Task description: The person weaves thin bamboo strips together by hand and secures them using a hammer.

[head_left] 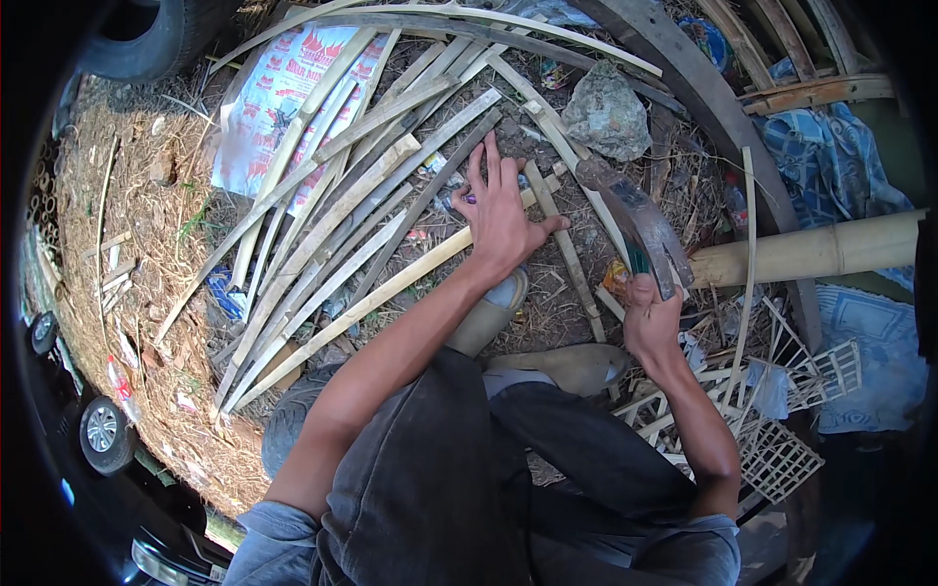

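My left hand is over the split bamboo strips, fingers apart and thumb stretched out to the right. Its fingertips are near the top end of a grey bamboo strip. A paler bamboo strip passes under the palm, and whether the hand touches it I cannot tell. My right hand is closed round the lower end of a machete. Its broad, worn blade points up and to the left, with green showing near the grip. Between the hands a short bamboo piece lies on the ground.
Many bamboo strips fan out at left over a printed sack. A rock sits beyond the machete. At right are a thick bamboo pole, a blue cloth and a lattice of slats. My shoes stand close by.
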`<move>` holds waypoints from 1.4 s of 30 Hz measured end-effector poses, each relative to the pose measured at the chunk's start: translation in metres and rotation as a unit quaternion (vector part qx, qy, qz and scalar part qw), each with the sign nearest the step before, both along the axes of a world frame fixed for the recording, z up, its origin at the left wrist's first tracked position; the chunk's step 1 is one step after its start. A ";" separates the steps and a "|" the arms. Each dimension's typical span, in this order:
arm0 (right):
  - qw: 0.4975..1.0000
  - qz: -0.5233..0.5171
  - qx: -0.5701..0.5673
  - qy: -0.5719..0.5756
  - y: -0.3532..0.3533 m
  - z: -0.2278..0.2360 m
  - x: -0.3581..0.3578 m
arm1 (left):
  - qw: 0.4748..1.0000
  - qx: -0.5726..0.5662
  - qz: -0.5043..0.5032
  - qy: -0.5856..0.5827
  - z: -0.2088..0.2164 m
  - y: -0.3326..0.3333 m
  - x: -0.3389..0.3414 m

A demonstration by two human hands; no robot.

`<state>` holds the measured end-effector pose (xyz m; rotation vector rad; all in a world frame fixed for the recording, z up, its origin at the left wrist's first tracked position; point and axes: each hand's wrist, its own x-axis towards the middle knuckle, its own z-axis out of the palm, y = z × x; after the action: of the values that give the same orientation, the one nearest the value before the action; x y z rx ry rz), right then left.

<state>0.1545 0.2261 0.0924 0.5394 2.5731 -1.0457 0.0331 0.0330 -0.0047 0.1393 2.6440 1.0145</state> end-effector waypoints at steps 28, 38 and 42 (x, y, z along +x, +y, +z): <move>0.987 0.108 -0.027 0.114 0.002 -0.023 0.012 | 1.000 -0.015 -0.020 0.007 -0.019 -0.002 0.011; 0.994 0.084 0.039 -0.055 0.001 -0.032 0.004 | 1.000 -0.011 -0.016 -0.014 -0.011 0.002 0.009; 0.991 0.083 0.074 -0.067 -0.013 -0.026 -0.001 | 1.000 -0.017 -0.011 0.024 -0.016 0.002 0.010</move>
<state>0.1532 0.2131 0.0666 0.4067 2.5378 -0.7415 0.0427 0.0348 -0.0206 0.1865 2.6952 0.9715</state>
